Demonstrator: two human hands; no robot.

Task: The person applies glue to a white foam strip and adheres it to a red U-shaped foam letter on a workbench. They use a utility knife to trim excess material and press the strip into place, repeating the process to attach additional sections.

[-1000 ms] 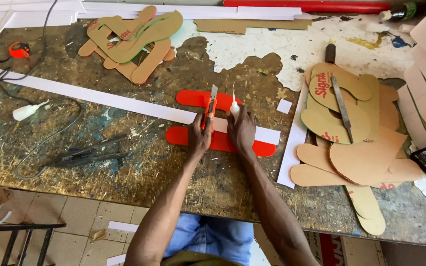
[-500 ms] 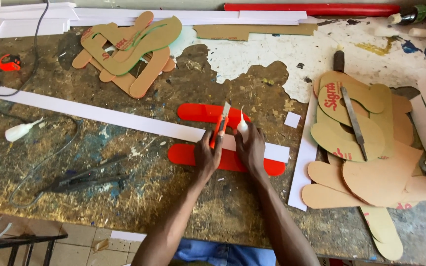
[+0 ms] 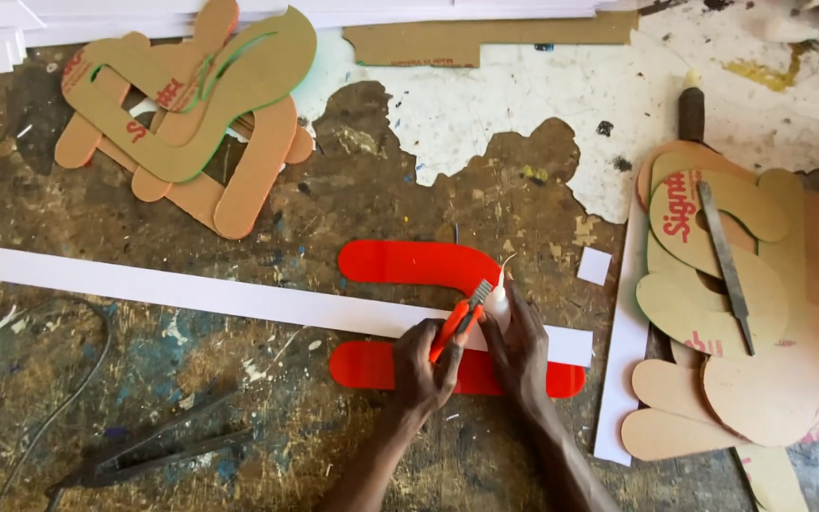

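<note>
**Hands working a red cut-out on a scarred worktop**

Worktop (image 3: 353, 190) first: a worn brown surface, scratched and paint-flecked, with a large patch of peeling white coating towards the top right. Across it runs a long white strip (image 3: 191, 292), slanting slightly down from the left edge to the middle. At the right edge lies a heap of tan cardboard templates (image 3: 760, 322) with a grey metal file (image 3: 727, 265) resting on top; a second stack of cardboard templates (image 3: 191, 114) sits at the upper left. Dark metal shears (image 3: 158, 450) lie at the lower left.

Near the centre is the red curved cut-out (image 3: 409, 261), a glossy U-shaped piece whose 2 arms show above and below the white strip that crosses over it. The left hand (image 3: 426, 365) rests on the lower arm, its fingers closed around an orange utility knife (image 3: 459, 322) with the blade angled up and right. The right hand (image 3: 523, 346) sits just beside it, fingers wrapped around a small white glue bottle (image 3: 498, 299), nozzle pointing up.
</note>
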